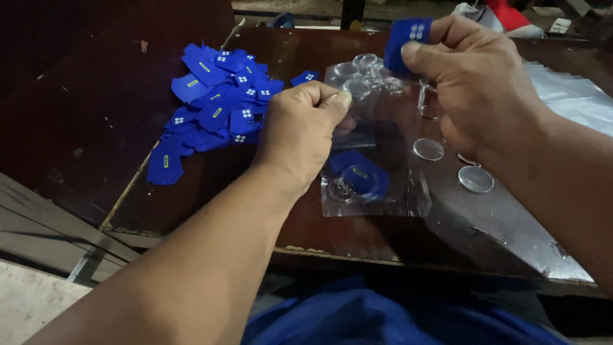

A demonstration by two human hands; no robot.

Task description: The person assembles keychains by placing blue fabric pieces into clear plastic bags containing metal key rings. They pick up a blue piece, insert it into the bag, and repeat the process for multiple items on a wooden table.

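A dark, worn wooden table [76,128] fills the view, dimly lit, with a pale floor showing at the near left and the person's blue clothing at the near edge.

The left hand [300,131] is curled closed, thumb pressed against the forefinger, pinching the top edge of a clear plastic bag [377,185] that lies flat on the table just right of it. Inside the bag, towards its near end, sit a blue tag and a clear round piece. The left forearm comes in from the near left, rising diagonally across the table edge, wrist straight, back of the hand facing up.

The right hand [476,83] is raised at the far right, above the bag's open end. Its thumb and fingers are closed on a small blue tag [405,41] with a white four-dot mark, held upright at the fingertips. The right forearm enters from the right edge, angled towards the far centre, with the wrist bent slightly inward.

A loose pile of blue tags [217,102] lies on the far left of the table, just beyond the left hand. Clear round discs [476,179] rest on the table below the right hand, and more clear pieces cluster near the bag's far end. A stack of clear plastic bags [575,96] lies at the far right.
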